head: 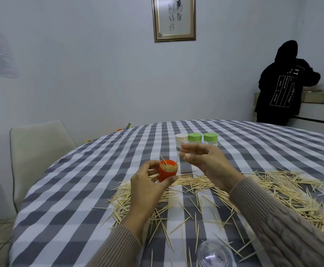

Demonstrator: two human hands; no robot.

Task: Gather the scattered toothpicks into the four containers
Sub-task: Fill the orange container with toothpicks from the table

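My left hand (pixel 147 187) holds an orange container (pixel 166 173) packed with upright toothpicks, raised a little above the table. My right hand (pixel 201 158) hovers just to the right of it, fingers curled and slightly apart; nothing shows in it. Many loose toothpicks (pixel 273 191) lie scattered over the checked tablecloth (pixel 80 189) below and to the right of my hands. Three closed containers stand behind my right hand: a white-lidded one (pixel 181 140) and two with green lids (pixel 194 138) (pixel 210 138).
A clear plastic lid or cup (pixel 213 255) lies near the table's front edge. A white chair (pixel 39 153) stands at the left. A person in a black hoodie (pixel 284 83) stands at a cabinet at the far right.
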